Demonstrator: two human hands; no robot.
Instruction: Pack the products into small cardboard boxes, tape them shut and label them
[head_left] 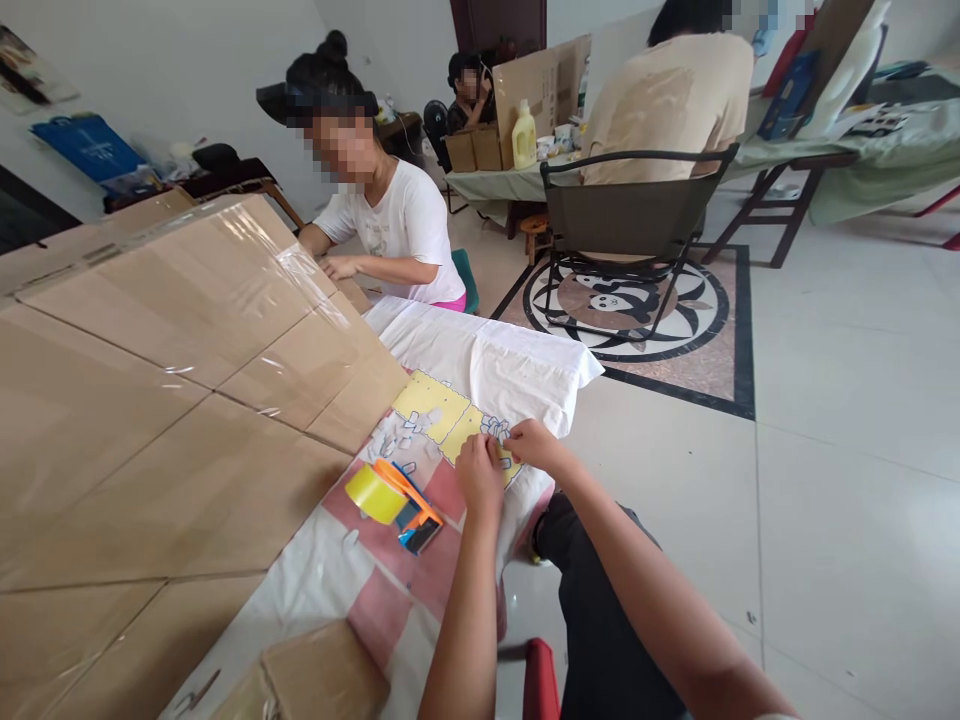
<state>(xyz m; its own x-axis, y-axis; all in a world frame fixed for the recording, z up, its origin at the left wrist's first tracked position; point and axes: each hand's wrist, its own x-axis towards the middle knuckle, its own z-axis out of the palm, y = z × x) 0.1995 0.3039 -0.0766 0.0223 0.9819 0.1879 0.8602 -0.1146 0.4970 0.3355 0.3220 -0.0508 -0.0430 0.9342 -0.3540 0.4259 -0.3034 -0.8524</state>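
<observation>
My left hand (480,468) rests at the near end of a yellow sheet (435,402) with dark wavy edges, its fingers curled down; whatever they hold is too small to make out. Close beside it, my right hand (534,443) has its fingertips pinched together above the sheet's right edge, on something I cannot make out. Small white pieces with dark outlines (495,429) lie in a cluster just beyond my hands. More small pale pieces (390,440) are scattered left of the sheet. A tape dispenser (412,510) with a yellow tape roll (375,493) lies left of my left hand.
Stacked cardboard boxes (225,400) rise along the table's left side. A smaller box (322,670) sits at the near edge. A white cloth (517,360) drapes over the far end. Another person (405,220) sits beyond the boxes; a person in a chair (637,210) has their back turned.
</observation>
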